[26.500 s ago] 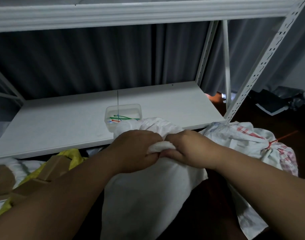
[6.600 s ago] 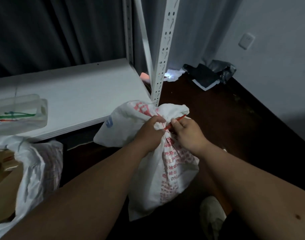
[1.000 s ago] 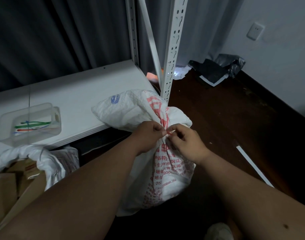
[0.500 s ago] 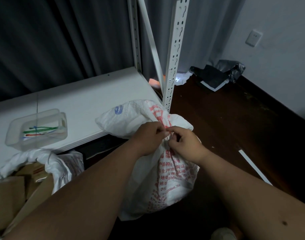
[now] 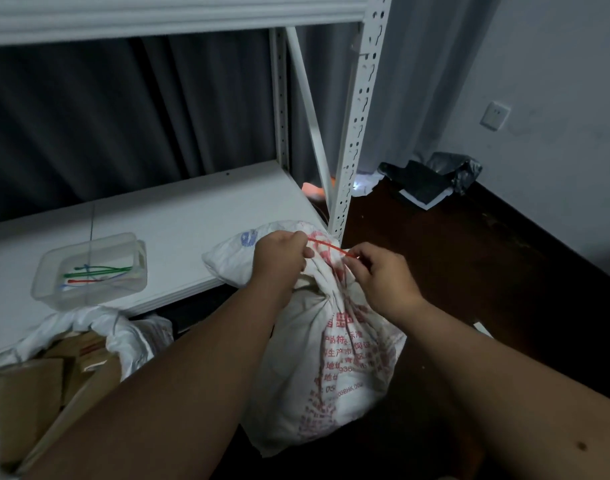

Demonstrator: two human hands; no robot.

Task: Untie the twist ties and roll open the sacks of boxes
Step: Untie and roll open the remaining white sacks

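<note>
A white woven sack with red print (image 5: pixel 334 362) stands on the dark floor against the shelf's front edge, its neck bunched. A red twist tie (image 5: pixel 327 247) stretches straight across above the neck. My left hand (image 5: pixel 279 254) pinches its left end and my right hand (image 5: pixel 379 271) pinches its right end. Whether the tie still loops round the neck is hidden by the hands. At lower left another white sack (image 5: pixel 99 327) lies rolled open over brown cardboard boxes (image 5: pixel 29 386).
A clear plastic tub (image 5: pixel 88 268) holding green, red and blue ties sits on the white shelf board (image 5: pixel 178 216). A perforated white upright (image 5: pixel 357 119) rises just behind the sack. Dark bags (image 5: pixel 431 178) lie by the wall on the dark floor (image 5: pixel 469 271).
My hands have drawn apart at the sack's neck, and the red tie now runs straight between them instead of being hidden under my fingers. The view has tilted up.
</note>
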